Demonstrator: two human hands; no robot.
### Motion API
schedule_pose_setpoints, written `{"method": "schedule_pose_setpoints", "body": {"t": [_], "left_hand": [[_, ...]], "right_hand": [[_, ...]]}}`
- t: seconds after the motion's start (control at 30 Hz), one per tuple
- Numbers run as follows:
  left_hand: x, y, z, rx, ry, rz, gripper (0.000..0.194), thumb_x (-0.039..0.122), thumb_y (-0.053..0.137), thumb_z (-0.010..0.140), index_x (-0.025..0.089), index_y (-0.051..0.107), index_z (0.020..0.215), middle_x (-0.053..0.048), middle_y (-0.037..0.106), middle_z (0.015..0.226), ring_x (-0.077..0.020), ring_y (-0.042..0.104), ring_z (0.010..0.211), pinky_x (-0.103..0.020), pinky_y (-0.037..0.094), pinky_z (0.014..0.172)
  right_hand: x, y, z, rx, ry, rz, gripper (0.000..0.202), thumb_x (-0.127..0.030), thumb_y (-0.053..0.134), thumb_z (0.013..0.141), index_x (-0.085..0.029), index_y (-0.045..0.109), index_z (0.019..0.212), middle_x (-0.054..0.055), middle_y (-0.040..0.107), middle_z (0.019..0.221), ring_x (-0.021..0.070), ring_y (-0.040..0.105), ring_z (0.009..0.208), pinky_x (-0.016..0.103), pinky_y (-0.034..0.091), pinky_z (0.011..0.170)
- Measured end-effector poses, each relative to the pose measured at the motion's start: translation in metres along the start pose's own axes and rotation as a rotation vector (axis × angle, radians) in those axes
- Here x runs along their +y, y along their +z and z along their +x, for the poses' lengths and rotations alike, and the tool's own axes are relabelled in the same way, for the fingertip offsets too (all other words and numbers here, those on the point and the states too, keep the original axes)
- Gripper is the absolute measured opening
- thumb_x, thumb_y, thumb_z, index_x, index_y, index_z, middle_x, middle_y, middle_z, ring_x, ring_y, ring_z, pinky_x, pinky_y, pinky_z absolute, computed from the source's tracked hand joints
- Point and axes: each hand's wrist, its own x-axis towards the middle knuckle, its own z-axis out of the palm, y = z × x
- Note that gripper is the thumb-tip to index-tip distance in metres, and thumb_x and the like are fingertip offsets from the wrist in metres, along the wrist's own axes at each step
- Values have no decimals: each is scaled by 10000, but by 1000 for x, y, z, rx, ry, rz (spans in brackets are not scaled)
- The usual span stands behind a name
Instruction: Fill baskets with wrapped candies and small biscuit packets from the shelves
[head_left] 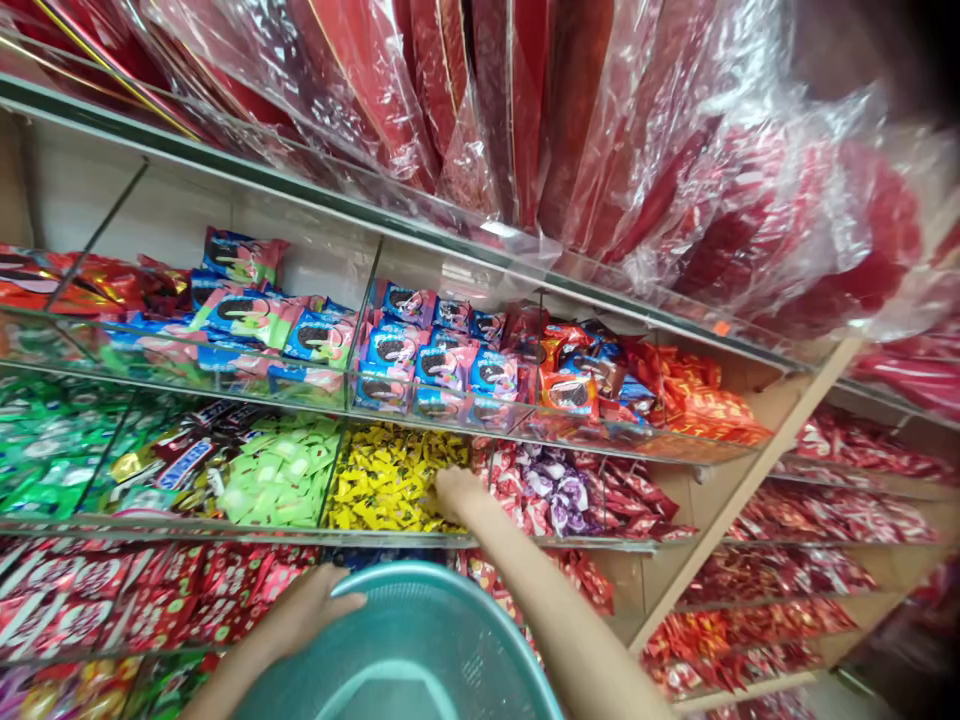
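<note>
My left hand (311,605) is closed on the rim of a teal plastic basket (420,580), with the thumb over the edge. The basket is tilted towards me, and its perforated side and pale bottom show. My right hand (456,495) reaches past it into a shelf compartment of small yellow-wrapped candies (382,480). Its fingers are bent down among the candies, blurred and partly hidden, so I cannot tell whether they grip any. Light green packets (285,470) lie left of the yellow candies. Pink and purple wrapped candies (555,490) lie to their right.
Clear dividers and a glass front edge (450,425) bound the compartments. Blue cookie packets (442,350) fill the shelf above. Red items in plastic wrap (487,110) overhang the top. A wooden upright (750,490) stands at right, with red packets beyond.
</note>
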Motion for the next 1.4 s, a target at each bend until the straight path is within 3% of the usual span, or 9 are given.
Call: {"method": "schedule_pose_setpoints", "body": {"t": [0.17,0.33,0.6,0.8,1.0,1.2,1.4], "left_hand": [[-2,2,4,0,-3,-24,442,609,451,717,179,552,727,-8,604,768,-210,550,771,-239,348,622],[6,-2,0,-24,-4,0,468,632,422,722,177,522,681,5,586,718,-196,546,737,-228,341,593],[5,-3,-1,-22,-32,-57,478,648,454,680,183,565,696,3,609,714,-210,555,745,-235,359,601],[-6,3,4,-14,-66,-138,493,658,486,663,192,591,789,-9,646,800,-240,573,820,-253,401,669],[1,0,3,-28,-29,-70,499,665,448,687,177,552,702,13,603,695,-201,555,716,-229,360,577],[5,-2,0,-39,-27,-91,503,661,448,673,175,575,698,17,597,677,-181,529,670,-222,346,560],[11,-3,-2,-43,-19,-70,498,652,433,689,173,567,672,15,564,637,-180,518,647,-225,328,543]], "right_hand": [[-1,9,4,-44,-28,-59,384,-208,637,695,-110,604,1065,162,604,1111,290,525,1088,355,494,804],[7,8,4,-34,-90,-31,322,-102,542,740,-120,606,1055,161,620,1079,266,567,1037,357,497,804],[7,10,5,-53,-120,-16,321,-151,613,711,-139,611,1032,163,605,1102,276,562,1040,377,498,806],[8,12,-2,27,-147,-28,314,-40,471,753,-133,619,1013,138,618,1057,231,574,1010,323,501,779],[15,17,-5,109,-166,55,309,-34,455,757,-150,626,986,124,587,1088,214,539,1032,298,461,797],[21,20,1,164,-216,84,282,-28,487,715,-160,651,902,107,602,992,199,525,991,256,425,765],[30,13,5,350,-291,200,258,-47,455,730,-156,654,851,83,601,910,171,522,907,242,402,771]]}}
